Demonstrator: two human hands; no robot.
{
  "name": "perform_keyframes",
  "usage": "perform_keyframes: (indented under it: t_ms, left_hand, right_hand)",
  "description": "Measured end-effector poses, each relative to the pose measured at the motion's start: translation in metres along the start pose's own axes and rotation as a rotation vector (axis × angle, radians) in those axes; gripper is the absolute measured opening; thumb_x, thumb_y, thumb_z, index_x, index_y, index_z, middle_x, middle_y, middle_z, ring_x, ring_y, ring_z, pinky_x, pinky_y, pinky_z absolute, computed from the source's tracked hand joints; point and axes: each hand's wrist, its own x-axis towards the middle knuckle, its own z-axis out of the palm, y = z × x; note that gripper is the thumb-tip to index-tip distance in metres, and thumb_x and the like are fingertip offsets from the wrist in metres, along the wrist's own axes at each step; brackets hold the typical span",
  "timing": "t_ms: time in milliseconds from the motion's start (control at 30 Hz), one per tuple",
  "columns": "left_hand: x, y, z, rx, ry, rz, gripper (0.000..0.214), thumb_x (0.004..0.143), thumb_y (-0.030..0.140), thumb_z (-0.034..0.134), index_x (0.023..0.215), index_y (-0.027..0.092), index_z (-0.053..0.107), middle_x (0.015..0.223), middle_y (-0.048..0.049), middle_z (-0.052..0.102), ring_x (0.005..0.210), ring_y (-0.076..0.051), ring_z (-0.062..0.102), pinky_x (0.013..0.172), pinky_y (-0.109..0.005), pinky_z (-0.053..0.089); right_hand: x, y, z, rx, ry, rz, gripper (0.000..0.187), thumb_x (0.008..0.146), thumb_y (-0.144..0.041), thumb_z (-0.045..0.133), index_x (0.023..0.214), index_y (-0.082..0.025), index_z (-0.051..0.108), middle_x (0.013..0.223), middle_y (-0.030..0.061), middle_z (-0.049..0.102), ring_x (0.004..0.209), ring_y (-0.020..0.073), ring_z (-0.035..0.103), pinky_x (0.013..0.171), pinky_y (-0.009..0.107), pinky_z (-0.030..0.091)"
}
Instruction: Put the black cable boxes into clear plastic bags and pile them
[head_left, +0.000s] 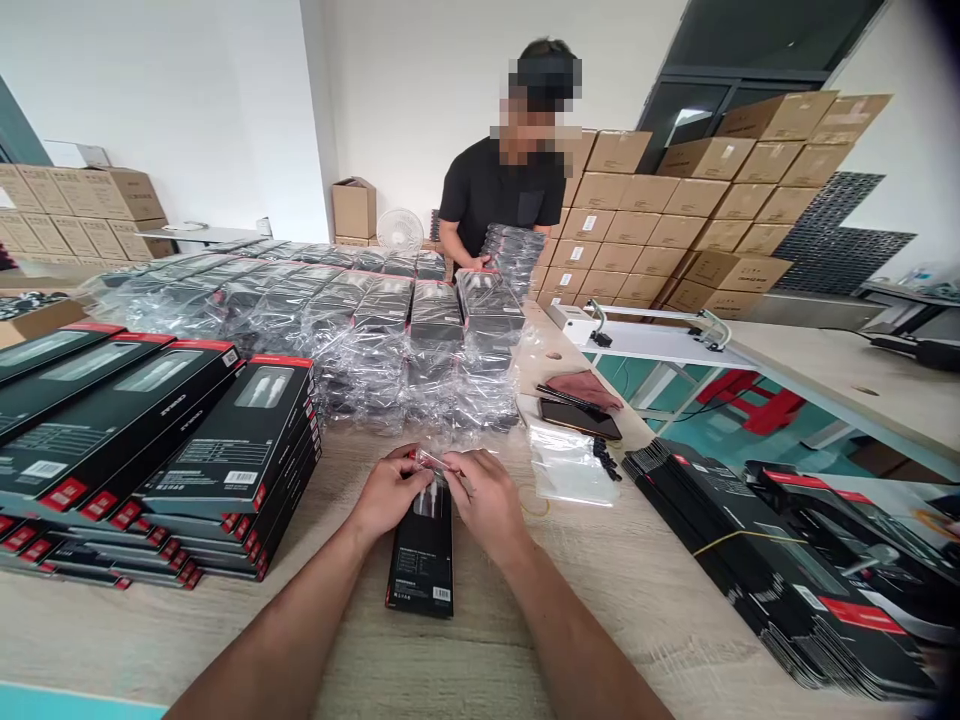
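Note:
A slim black cable box (421, 560) lies flat on the table in front of me, its back print and barcode facing up. White cable plugs show through its window. My left hand (391, 490) is closed on the far left end of the box, thumb on top. At that same end my right hand (486, 492) pinches a bit of clear plastic (435, 459) between thumb and fingers. What the plastic belongs to is partly hidden by the fingers.
Stacked boxes (232, 440) stand at left; plastic-wrapped boxes (382, 310) line the back. At right lie clear bags (570, 465), a phone (579, 418) and banded flat cartons (739, 540). Behind the wrapped boxes, a person (499, 185) holds a stack of dark packs (512, 258).

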Motion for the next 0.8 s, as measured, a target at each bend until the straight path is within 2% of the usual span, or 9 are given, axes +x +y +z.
perform_keyframes:
  t_ms: [133,233,300,400,500,667,733,800]
  left_hand:
    - [0.001,-0.002,0.000,-0.001,0.001,-0.002,0.016,0.074,0.030,0.063,0.072,0.020,0.075,0.107,-0.0054,0.068,0.104,-0.024,0.060,0.095,-0.033,0.042]
    - [0.001,-0.002,0.001,0.007,0.013,0.004,0.013,0.072,0.028,0.064,0.070,0.021,0.075,0.112,-0.0047,0.067,0.107,-0.023,0.059,0.096,-0.032,0.041]
    - [0.001,-0.001,0.002,0.008,-0.012,0.028,0.014,0.072,0.027,0.062,0.071,0.021,0.075,0.109,-0.0042,0.068,0.102,-0.022,0.061,0.094,-0.031,0.042]
    - [-0.001,0.002,0.001,0.003,-0.044,0.044,0.014,0.071,0.024,0.061,0.069,0.020,0.074,0.099,-0.0038,0.070,0.096,-0.021,0.062,0.090,-0.029,0.043]
    - [-0.001,0.003,-0.002,-0.053,-0.037,-0.025,0.017,0.073,0.027,0.059,0.070,0.017,0.072,0.087,-0.0044,0.071,0.087,-0.021,0.063,0.080,-0.029,0.046]
    - [0.003,-0.003,-0.004,-0.065,0.041,-0.076,0.024,0.076,0.027,0.052,0.066,0.016,0.070,0.078,-0.0042,0.070,0.077,-0.019,0.062,0.073,-0.028,0.046]
    - [0.004,-0.005,-0.002,-0.023,0.029,-0.048,0.027,0.079,0.025,0.048,0.066,0.016,0.071,0.076,-0.0037,0.070,0.076,-0.019,0.062,0.075,-0.028,0.046]
    - [0.003,-0.005,-0.001,0.023,-0.026,0.005,0.028,0.081,0.026,0.048,0.070,0.016,0.072,0.081,-0.0040,0.070,0.080,-0.019,0.062,0.078,-0.029,0.046]
  right_hand:
    - [0.000,0.009,-0.001,-0.037,-0.009,0.050,0.027,0.079,-0.008,0.050,0.096,-0.024,0.063,0.089,0.0057,0.064,0.085,0.0227,0.058,0.076,0.035,0.046]
    - [0.000,0.015,-0.003,-0.012,0.116,0.138,0.019,0.081,-0.010,0.049,0.090,-0.022,0.062,0.086,0.0055,0.063,0.081,0.0210,0.058,0.075,0.033,0.046]
    - [0.000,0.014,-0.004,0.011,0.155,0.145,0.013,0.086,-0.018,0.049,0.088,-0.021,0.061,0.084,0.0051,0.063,0.079,0.0202,0.058,0.074,0.033,0.046]
    - [0.002,0.007,-0.002,-0.014,0.062,0.073,0.020,0.092,-0.027,0.046,0.079,-0.022,0.061,0.078,0.0047,0.062,0.078,0.0200,0.057,0.071,0.032,0.045]
    - [0.003,0.000,0.000,-0.057,-0.002,0.009,0.029,0.094,-0.029,0.044,0.071,-0.022,0.060,0.074,0.0047,0.060,0.075,0.0196,0.056,0.070,0.032,0.044]
    - [0.002,-0.002,0.002,-0.037,0.014,-0.035,0.015,0.090,-0.025,0.050,0.083,-0.022,0.063,0.082,0.0049,0.061,0.081,0.0198,0.056,0.075,0.033,0.045]
    - [0.002,-0.003,0.004,-0.047,0.043,-0.016,0.011,0.085,-0.021,0.054,0.093,-0.021,0.062,0.090,0.0060,0.061,0.087,0.0212,0.056,0.078,0.034,0.046]
    - [0.003,-0.003,0.004,-0.065,0.041,-0.018,0.017,0.082,-0.015,0.055,0.096,-0.021,0.062,0.092,0.0065,0.061,0.088,0.0221,0.056,0.078,0.035,0.046]
